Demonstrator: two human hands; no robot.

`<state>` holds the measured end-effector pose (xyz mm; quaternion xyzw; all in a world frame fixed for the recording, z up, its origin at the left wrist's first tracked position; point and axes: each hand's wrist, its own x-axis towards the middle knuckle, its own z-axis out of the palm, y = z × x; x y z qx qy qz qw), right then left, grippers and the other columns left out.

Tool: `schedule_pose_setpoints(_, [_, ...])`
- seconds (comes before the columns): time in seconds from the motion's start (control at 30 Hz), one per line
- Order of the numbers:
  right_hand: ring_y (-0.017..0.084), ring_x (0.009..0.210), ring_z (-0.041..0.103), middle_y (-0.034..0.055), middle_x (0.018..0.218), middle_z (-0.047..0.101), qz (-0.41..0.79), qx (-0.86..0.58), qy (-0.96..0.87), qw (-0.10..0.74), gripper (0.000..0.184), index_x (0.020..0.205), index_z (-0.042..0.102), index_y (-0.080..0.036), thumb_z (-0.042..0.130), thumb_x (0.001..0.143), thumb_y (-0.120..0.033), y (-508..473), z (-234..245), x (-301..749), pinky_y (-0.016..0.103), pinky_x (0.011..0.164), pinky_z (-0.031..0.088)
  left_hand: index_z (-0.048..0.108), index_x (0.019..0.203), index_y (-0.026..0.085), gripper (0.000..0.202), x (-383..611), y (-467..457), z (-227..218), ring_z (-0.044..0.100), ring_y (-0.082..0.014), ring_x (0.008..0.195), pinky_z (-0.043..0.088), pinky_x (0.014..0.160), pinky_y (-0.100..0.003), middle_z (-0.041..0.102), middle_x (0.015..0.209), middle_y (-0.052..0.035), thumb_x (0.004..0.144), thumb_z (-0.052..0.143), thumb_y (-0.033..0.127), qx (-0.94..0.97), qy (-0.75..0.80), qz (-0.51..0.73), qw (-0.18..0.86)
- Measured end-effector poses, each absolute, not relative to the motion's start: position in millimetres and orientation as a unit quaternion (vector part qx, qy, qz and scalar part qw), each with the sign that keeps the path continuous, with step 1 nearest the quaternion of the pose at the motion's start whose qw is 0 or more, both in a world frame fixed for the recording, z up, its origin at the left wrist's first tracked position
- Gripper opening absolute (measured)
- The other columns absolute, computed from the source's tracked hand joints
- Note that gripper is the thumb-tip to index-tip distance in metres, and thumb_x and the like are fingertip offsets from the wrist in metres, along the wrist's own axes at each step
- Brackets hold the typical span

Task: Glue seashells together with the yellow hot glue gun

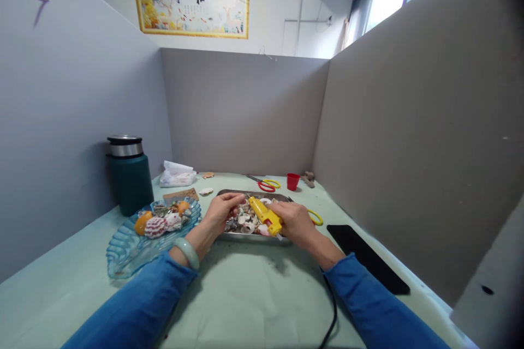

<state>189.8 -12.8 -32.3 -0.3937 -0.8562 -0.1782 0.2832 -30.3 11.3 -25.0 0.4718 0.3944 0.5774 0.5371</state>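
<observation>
My right hand (295, 222) is wrapped round a yellow glue gun (265, 215), its nozzle pointing up and left over a metal tray (227, 193) filled with several small seashells (244, 222). My left hand (221, 211) hovers over the tray's left side with fingers pinched on a small shell, close to the gun's tip. A pale green bangle sits on my left wrist. Both sleeves are blue. The gun's black cord (332, 311) runs back toward me.
A blue glass shell-shaped dish (123, 253) with shells lies at the left. Behind it stands a dark green thermos (129, 174). At the back are a plastic bag (177, 175), scissors (265, 183) and a red cup (292, 181). A black phone (366, 257) lies at the right. Grey partitions enclose the table.
</observation>
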Motion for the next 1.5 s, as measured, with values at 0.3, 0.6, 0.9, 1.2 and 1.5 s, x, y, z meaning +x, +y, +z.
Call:
schedule_pose_setpoints(0.3, [0.014,0.066,0.050,0.0023,0.077,0.062,-0.189,-0.389,-0.856,0.284,0.020,0.089,0.061,-0.021,0.056,0.071,-0.013,-11.7,-33.2,189.5,0.025,0.058,0.027,0.068,0.077,0.009,0.034,-30.1,11.1,-24.6,0.041,-0.0005,0.040,0.031,0.038,-0.014,0.066,0.068,-0.0044,0.054,0.081,0.031,0.470,0.392,0.570,0.549])
schedule_pose_setpoints(0.6, [0.015,0.069,0.051,0.0025,0.078,0.062,-0.183,-0.401,-0.851,0.286,0.024,0.093,0.061,-0.022,0.055,0.072,-0.013,-11.8,-33.9,190.1,0.025,0.059,0.026,0.068,0.075,0.009,0.032,-29.5,9.8,-23.5,0.040,-0.0006,0.039,0.030,0.037,-0.014,0.066,0.067,-0.0052,0.054,0.081,0.030,0.468,0.393,0.574,0.545])
schedule_pose_setpoints(0.9, [0.015,0.067,0.050,0.0033,0.078,0.063,-0.200,-0.390,-0.855,0.276,0.022,0.092,0.062,-0.021,0.056,0.073,-0.014,-11.8,-33.5,188.1,0.026,0.058,0.025,0.068,0.076,0.009,0.030,-29.9,11.0,-24.0,0.041,-0.0001,0.039,0.031,0.037,-0.013,0.065,0.066,-0.0043,0.055,0.080,0.027,0.461,0.394,0.571,0.553])
schedule_pose_setpoints(1.2, [0.014,0.065,0.050,0.0010,0.076,0.062,-0.200,-0.407,-0.848,0.274,0.021,0.088,0.062,-0.022,0.057,0.070,-0.012,-13.4,-32.3,188.1,0.026,0.057,0.024,0.067,0.075,0.009,0.028,-30.0,12.4,-24.9,0.040,-0.0003,0.039,0.032,0.037,-0.013,0.065,0.066,-0.0046,0.056,0.080,0.025,0.457,0.391,0.573,0.557])
schedule_pose_setpoints(1.5, [0.014,0.066,0.049,0.0014,0.077,0.062,-0.197,-0.408,-0.850,0.270,0.020,0.089,0.062,-0.021,0.059,0.070,-0.015,-14.5,-31.1,186.7,0.026,0.058,0.023,0.066,0.076,0.008,0.026,-30.3,13.4,-25.3,0.042,0.0001,0.038,0.034,0.037,-0.012,0.065,0.067,-0.0044,0.058,0.078,0.023,0.446,0.398,0.573,0.561])
